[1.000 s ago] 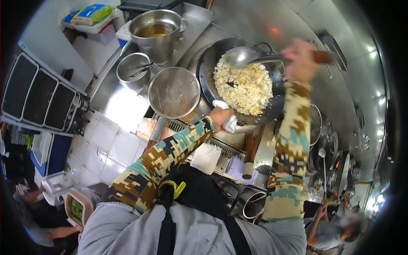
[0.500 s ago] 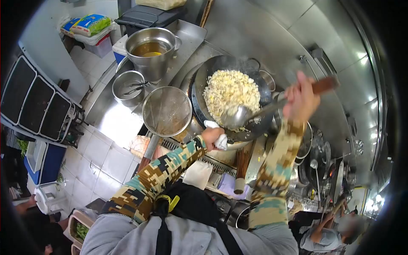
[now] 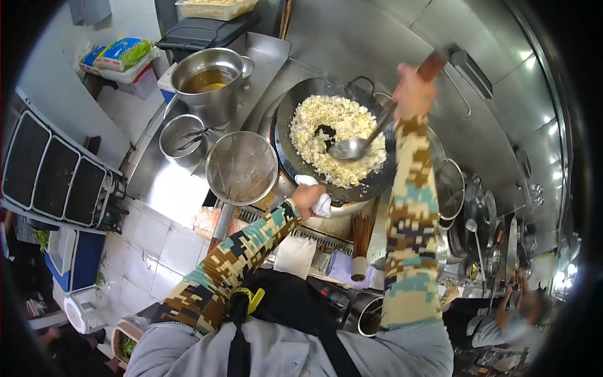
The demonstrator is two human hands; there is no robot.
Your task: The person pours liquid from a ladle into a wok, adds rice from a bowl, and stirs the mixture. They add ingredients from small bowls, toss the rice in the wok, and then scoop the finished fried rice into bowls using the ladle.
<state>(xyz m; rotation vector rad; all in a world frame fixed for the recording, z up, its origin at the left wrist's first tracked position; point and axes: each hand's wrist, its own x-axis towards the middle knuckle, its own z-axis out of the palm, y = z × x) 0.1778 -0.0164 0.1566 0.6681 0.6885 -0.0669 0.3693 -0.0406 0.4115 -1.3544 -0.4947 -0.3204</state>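
Note:
A dark wok [image 3: 290, 149] holds fried rice [image 3: 333, 117] with yellow egg-like bits, spread in a ring around a bare dark spot. My left hand [image 3: 308, 198] is closed around a white cloth [image 3: 322, 206] at the wok's near rim; the handle beneath is hidden. My right hand [image 3: 414, 93] grips the wooden handle of a metal ladle [image 3: 350, 149], raised over the wok's right side. The ladle's bowl rests in the rice near the middle. To the left of the wok lies a round mesh strainer [image 3: 242, 168].
A steel pot of oil [image 3: 208, 81] and a smaller pot [image 3: 183, 139] with tongs stand left. A bamboo brush [image 3: 360, 242] is near the wok's front. More pans [image 3: 480, 207] and a person [image 3: 502, 323] are at right. A steel wall [image 3: 370, 44] rises behind.
My right hand has moved left and up, turning the ladle steeper and bringing its bowl from the near edge toward the middle. The rice has opened into a ring. My left hand keeps its grip.

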